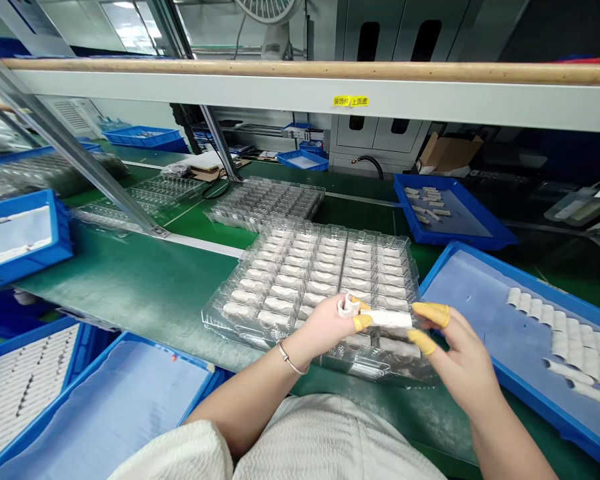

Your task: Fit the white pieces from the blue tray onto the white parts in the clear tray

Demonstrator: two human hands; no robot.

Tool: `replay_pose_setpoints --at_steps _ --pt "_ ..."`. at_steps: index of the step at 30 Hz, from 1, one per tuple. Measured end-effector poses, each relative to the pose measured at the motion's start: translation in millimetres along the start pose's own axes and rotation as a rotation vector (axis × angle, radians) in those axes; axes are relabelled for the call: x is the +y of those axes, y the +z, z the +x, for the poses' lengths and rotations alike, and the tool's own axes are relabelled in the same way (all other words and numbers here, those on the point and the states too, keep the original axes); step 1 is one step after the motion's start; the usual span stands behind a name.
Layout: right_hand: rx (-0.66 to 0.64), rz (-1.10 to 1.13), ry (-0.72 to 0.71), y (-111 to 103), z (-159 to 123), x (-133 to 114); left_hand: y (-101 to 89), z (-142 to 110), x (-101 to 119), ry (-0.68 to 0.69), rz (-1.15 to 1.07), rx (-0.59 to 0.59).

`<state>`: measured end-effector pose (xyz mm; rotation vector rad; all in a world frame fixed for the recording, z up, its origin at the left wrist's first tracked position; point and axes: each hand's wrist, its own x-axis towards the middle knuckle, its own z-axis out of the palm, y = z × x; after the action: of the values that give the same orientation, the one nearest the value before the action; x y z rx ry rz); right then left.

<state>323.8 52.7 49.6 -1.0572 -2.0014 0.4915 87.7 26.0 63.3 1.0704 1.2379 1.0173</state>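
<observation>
Pale textured clothing point(330, 440) fills the bottom centre, before the green tabletop point(180, 280). Lower right, a large blue bin point(470, 293) carries rows of white tubular pieces; the lower-left blue bin point(125, 393) shows a bluish liner. Mid-frame, a clear compartmented tray point(220, 323) is filled with white pieces in columns. Above its near edge, the left hand's point(325, 327) grip pinches a white tube point(391, 319) at its left end, beside a curled white bit point(349, 307). The right hand's point(465, 353) grip is spread just beside the other end; contact is unclear.
</observation>
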Motion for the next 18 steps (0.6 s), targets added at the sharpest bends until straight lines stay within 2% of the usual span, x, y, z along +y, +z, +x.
replay_pose_setpoints --at_steps 3,5,11,15,18 --pt "-0.157 -0.283 -0.283 1.7 3.9 -5.9 4.2 1.0 -1.5 -0.002 -0.007 -0.017" --pt "-0.206 -0.395 -0.34 2.0 9.0 -2.0 5.5 3.2 -4.8 -0.001 -0.008 -0.013" --pt "-0.249 -0.536 -0.218 -7.9 34.1 37.1 -5.4 13.8 -19.0 0.102 -0.17 0.071" --pt "-0.381 -0.571 -0.193 -2.6 43.2 48.6 -7.0 13.3 -19.7 0.108 -0.087 0.11" --pt "-0.429 -0.598 -0.169 8.8 44.3 51.9 -3.1 10.1 -15.9 0.12 -0.016 0.125"
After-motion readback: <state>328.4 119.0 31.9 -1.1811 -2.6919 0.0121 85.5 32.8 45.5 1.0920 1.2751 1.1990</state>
